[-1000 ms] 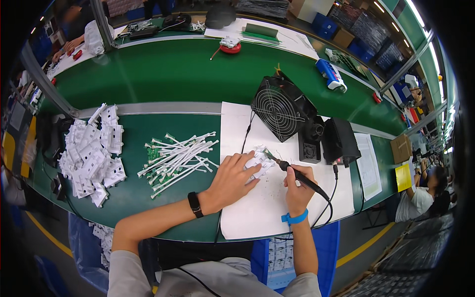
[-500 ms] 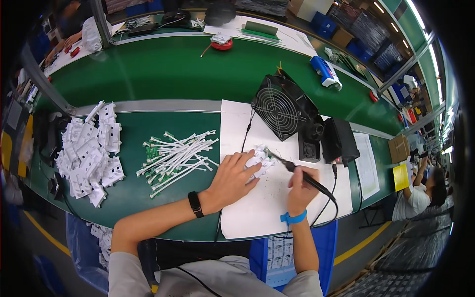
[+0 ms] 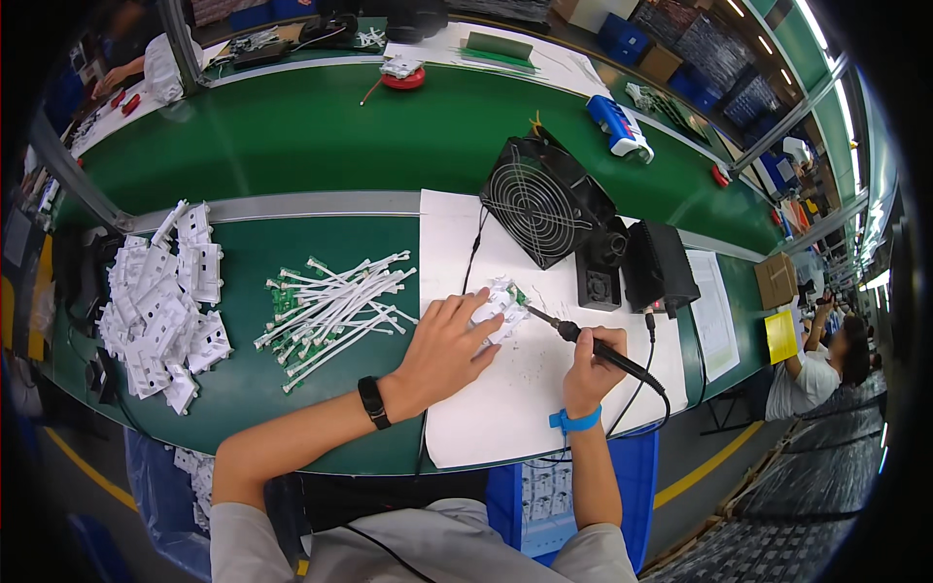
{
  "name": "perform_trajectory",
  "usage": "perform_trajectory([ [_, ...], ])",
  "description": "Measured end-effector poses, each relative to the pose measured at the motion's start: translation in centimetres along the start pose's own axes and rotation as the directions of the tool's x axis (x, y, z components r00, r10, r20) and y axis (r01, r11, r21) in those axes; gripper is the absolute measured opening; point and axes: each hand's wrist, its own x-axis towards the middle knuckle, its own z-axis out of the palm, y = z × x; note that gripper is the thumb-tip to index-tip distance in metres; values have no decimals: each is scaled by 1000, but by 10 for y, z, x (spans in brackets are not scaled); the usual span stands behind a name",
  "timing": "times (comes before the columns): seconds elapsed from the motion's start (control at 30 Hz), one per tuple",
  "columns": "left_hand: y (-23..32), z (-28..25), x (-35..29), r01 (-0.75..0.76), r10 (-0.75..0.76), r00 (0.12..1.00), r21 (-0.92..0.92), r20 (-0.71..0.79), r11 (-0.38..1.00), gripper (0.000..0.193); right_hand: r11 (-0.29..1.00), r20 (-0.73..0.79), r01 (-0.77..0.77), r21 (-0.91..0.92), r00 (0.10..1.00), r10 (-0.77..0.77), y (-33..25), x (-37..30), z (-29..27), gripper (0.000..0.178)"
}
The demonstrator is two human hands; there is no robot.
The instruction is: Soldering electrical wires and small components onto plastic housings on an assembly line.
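Note:
My left hand (image 3: pixel 442 350) lies flat on a white sheet (image 3: pixel 505 408) and presses down a small white plastic part (image 3: pixel 498 303) with a green circuit board at its edge. My right hand (image 3: pixel 590 364) grips a black soldering iron (image 3: pixel 601 352); its tip touches the green board on the part. A cable runs from the iron's rear toward the table's front edge. A black watch sits on my left wrist, a blue strap on my right.
A black fan (image 3: pixel 540 202) and a black soldering station (image 3: pixel 653 267) stand behind the sheet. A heap of white cables with green boards (image 3: pixel 335 303) lies left of my hand, with a pile of white plastic housings (image 3: pixel 163 301) farther left. Another person (image 3: pixel 826 364) sits at the right.
Both hands stay on the part and the iron, with only slight shifts. The view has tilted a little.

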Motion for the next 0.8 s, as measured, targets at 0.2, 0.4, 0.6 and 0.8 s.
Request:
perform_trajectory([
  [0.2, 0, 0, 0, -3, 3, 1000, -8, -5, 1000, 38, 996, 29, -91, 6, 995, 91, -4, -1, 2, 12],
  [0.4, 0, 0, 0, -3, 3, 1000, -13, -5, 1000, 38, 995, -18, -60, -86, 998, 59, -9, 3, 7, 14],
  [0.6, 0, -1, 0, -1, 1, 1000, -10, 9, 1000, 36, 991, -27, -126, -39, 992, 125, -14, 3, 10, 15],
  [0.8, 2, -1, 2, -29, 29, 1000, 6, 1, 1000, 35, 999, -31, -23, 23, 999, 24, -6, 1, 3, 12],
])
